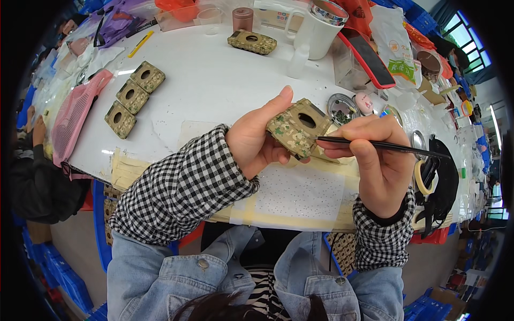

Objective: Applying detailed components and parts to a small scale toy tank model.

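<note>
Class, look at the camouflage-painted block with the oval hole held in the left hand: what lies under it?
Under the camouflage-painted block lie the left hand cupping it, and a speckled white paper sheet taped to the table. The table directly beneath is covered.

Left hand (pixel 256 140) grips camouflage piece (pixel 297 127); right hand (pixel 377 160) holds brush (pixel 375 144).

The block (pixel 297 128) held at centre wears a tan, green and brown camouflage pattern, as do three blocks (pixel 132 96) at far left on the white desk (pixel 214 80). The brush (pixel 375 145) is black, the sleeves (pixel 184 184) black-and-white checked. A pink mesh bag (pixel 75 115) lies left; a red-edged phone (pixel 369 59) far right.
</note>
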Demonstrator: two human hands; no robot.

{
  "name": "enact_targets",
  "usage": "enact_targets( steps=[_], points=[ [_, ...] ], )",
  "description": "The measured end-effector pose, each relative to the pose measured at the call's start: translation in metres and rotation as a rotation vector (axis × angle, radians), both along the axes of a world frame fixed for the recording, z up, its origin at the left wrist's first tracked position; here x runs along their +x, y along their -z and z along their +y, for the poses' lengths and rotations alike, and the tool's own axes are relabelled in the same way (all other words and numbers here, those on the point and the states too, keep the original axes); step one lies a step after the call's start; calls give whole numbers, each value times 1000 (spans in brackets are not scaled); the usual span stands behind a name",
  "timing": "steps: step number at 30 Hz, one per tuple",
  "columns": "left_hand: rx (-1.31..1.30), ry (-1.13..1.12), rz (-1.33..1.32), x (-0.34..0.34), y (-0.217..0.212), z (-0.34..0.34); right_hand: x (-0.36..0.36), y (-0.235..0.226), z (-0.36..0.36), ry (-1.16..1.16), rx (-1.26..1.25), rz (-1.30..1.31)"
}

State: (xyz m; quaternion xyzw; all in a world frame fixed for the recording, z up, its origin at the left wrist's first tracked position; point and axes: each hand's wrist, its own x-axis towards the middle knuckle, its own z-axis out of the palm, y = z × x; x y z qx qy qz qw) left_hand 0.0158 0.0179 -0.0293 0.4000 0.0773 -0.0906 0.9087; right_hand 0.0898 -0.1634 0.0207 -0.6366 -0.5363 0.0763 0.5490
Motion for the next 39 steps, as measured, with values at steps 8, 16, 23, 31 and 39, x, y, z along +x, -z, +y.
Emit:
enact_targets(
  steps=[8, 16, 23, 31, 39],
  points=[
    [6, -9, 28, -1, -2, 0, -1, 0, 1, -6, 15, 17],
    [-27, 1, 14, 0, 0, 0, -3, 0, 1, 17, 28, 60],
    [-32, -6, 15, 0, 0, 0, 0, 0, -1, 40, -6, 1],
    [-26, -6, 23, 0, 1, 1, 0, 0, -1, 15, -33, -43],
    [-35, -5, 22, 1, 1, 0, -5, 2, 2, 44, 66, 132]
  ],
)
